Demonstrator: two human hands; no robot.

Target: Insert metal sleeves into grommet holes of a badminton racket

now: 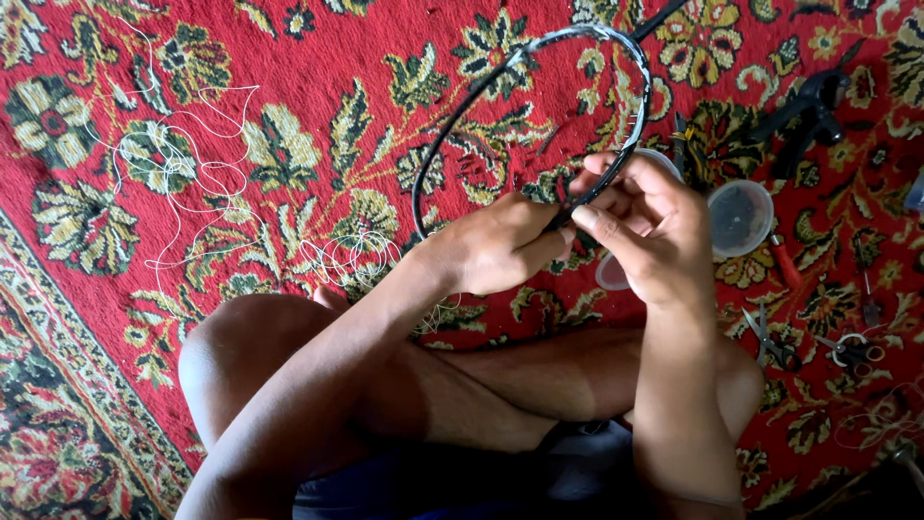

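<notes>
A single view is given, taken from a camera worn on the head and aimed steeply down. The scene is seen from close above the lap, so that the crossed legs (404, 385) fill the lower middle and both forearms run up from the bottom edge. The red carpet (318, 87) beyond the knees is taken in up to the top edge. No second view is given, so nothing is shared

Left hand (500, 246): fingers curled, knuckles up, thumb pressed toward the right hand | Right hand (650, 226): fingers bent in a pinch, fingertips meeting the left hand's | Both forearms: extended forward from the lap, converging above crossed bare legs
</notes>
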